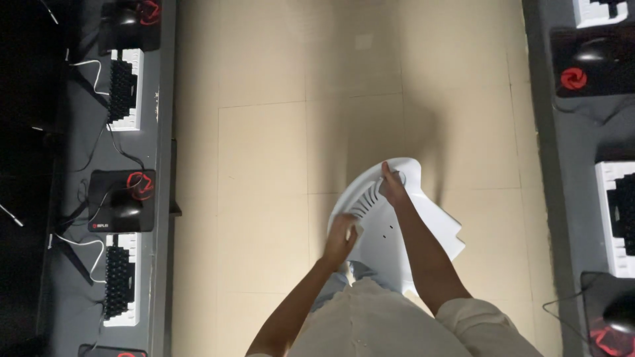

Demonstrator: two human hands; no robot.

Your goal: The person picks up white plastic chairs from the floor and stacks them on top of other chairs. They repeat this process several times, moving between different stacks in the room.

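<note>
A white plastic chair [423, 211] stands on the tiled floor in front of me, seen from above. My right hand [391, 185] grips the top of its slatted backrest near the handle hole. My left hand [340, 238] is closed on a small pale cloth or paper and presses it against the chair's left side by the seat. Both forearms reach down from the bottom of the view.
Grey desks run along both sides. The left desk [155, 132] carries keyboards [126, 89], a black mouse [126, 210] on a black-and-red pad, and cables. The right desk [575, 152] holds a white keyboard [615, 218] and mice on pads. A beige tiled floor [264, 165] lies between.
</note>
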